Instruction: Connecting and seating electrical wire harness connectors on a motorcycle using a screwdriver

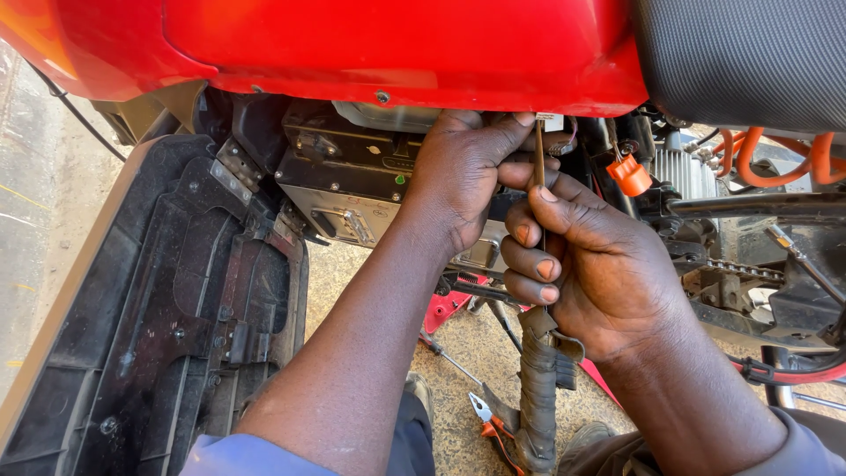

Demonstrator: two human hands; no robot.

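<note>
My left hand grips a small white connector under the red body panel of an electric motorcycle. My right hand holds a thin metal probe upright, its tip pushed up into that connector. A wire bundle wrapped in grey tape hangs down from my right hand. Behind my left hand sits a grey metal battery box.
A black plastic side panel leans at the left. An orange plug, orange cables, a drive chain and the black seat are at the right. Pliers with orange handles lie on the speckled ground.
</note>
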